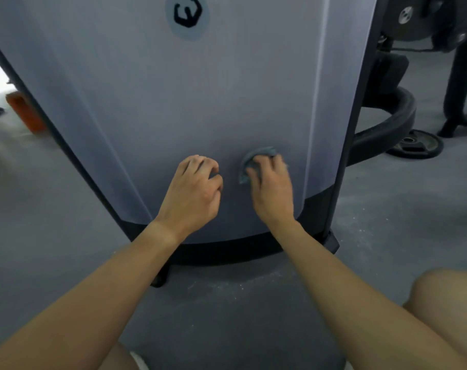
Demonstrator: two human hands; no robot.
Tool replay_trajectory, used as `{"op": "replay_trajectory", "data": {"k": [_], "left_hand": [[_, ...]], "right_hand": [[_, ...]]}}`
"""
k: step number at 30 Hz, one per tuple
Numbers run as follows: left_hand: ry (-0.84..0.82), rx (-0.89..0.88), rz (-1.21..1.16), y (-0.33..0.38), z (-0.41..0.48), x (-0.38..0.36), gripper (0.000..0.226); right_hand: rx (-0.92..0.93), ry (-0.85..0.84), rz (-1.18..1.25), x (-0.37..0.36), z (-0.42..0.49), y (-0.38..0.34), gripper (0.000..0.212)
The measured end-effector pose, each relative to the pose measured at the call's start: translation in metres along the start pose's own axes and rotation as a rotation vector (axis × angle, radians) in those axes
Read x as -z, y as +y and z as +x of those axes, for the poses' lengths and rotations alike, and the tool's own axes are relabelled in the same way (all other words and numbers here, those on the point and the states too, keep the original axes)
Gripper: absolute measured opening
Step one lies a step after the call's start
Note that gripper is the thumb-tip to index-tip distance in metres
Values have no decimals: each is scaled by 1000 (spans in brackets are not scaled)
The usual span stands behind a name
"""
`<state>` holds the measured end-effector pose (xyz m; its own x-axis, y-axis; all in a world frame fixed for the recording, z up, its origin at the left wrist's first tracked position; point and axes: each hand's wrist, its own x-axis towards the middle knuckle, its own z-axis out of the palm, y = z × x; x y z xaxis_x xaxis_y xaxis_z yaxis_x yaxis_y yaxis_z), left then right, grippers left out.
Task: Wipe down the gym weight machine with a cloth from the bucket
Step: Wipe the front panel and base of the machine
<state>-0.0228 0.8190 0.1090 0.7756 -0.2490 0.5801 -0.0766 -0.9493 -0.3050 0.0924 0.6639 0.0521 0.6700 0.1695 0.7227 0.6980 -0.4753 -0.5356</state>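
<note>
Stage: wiping is under way, by my reading. The cloth (256, 154) is already on the weight machine (200, 89), and the bucket is not in view.
Done: the grey panel shows no wet streaks, so I cannot tell how much is wiped.
Left: probably the black base trim (227, 252) at lower centre and the frame at the right edge.
Cloth: bunched against the panel's lower centre-right, peeking out above and left of the fingers.
Right hand (272, 188): fingers curled over the cloth, pressing it to the panel.
Left hand (195, 188): just left of the cloth and apart from it, with fingers curled against the panel and nothing visibly held.
</note>
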Motion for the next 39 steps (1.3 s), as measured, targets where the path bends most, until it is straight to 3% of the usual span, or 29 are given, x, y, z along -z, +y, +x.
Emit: {"op": "replay_trajectory", "data": {"k": [3, 5, 8, 12, 14, 19, 21, 23, 26, 29, 35, 39], "left_hand": [[-1, 73, -15, -10, -8, 3, 20], [4, 128, -49, -20, -11, 7, 18], [-21, 246, -129, -34, -18, 12, 19], [-120, 446, -219, -46, -34, 19, 21], [-200, 505, -227, -56, -35, 23, 22], [-263, 643, -236, -88, -34, 34, 19], [-273, 676, -246, -94, -39, 35, 19], [-292, 705, -227, -99, -50, 32, 20], [-377, 764, -241, -111, -70, 24, 23], [-480, 837, -327, -122, -89, 18, 26], [-558, 805, -254, -133, -110, 19, 25], [-592, 910, -304, -154, -130, 28, 18]], "right_hand": [[-427, 253, 232, 1, 13, 6, 20], [-483, 275, 250, -5, 15, -4, 20], [-207, 163, 142, -27, 1, -38, 21], [385, -213, -155, -56, -12, -73, 10], [478, -248, -237, -62, -7, -77, 18], [424, 4, -207, -60, 22, -101, 17], [466, 0, -254, -68, 21, -107, 22], [654, -117, -326, -81, 9, -97, 30], [1000, -502, -460, -96, -20, -72, 41], [1000, -697, -571, -112, -41, -74, 38], [965, -364, -422, -153, -3, -152, 25], [829, -305, -463, -175, -11, -173, 30]]}}
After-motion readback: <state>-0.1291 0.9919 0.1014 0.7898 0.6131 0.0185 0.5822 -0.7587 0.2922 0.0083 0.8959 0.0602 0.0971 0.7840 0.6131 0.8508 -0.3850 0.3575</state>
